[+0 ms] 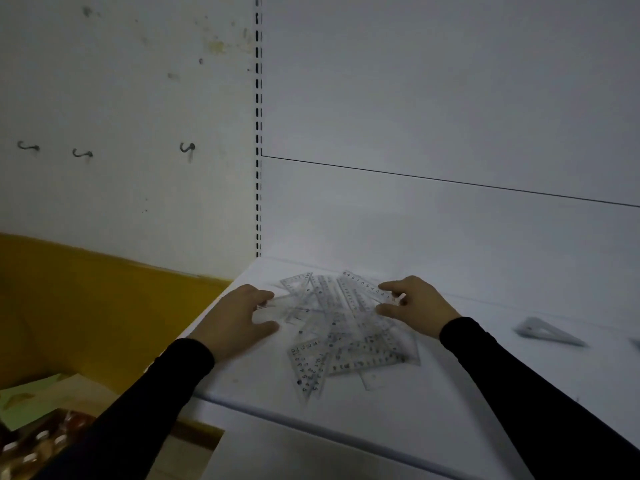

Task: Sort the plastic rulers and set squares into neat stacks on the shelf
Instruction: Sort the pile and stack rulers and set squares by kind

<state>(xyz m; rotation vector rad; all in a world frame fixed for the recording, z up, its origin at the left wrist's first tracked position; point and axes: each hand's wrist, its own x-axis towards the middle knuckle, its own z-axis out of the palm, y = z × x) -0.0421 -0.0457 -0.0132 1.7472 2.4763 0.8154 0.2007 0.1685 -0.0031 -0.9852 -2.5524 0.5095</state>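
Here the left hand [242, 318] rests spread at the clear pile's [341, 332] edge while the right hand [414, 306] pinches a ruler [367, 289]; best lifted singly, sparing neighbours on the shelf [450, 393].

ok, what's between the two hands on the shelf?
Head view: the jumbled pile of clear rulers and set squares lies between left hand and right hand.

Readable markings are limited to scale numerals on the clear plastic pieces heaped on the shelf [450, 403].

- Ruler [367, 288] at the rear of the pile: numerals run 10 down to 1 along its edge, left to right.
- Set square [306, 365] at the front of the pile: "1 2 3 4" along its top edge; further digits down its side, blurred.

No brand names or labels are legible.
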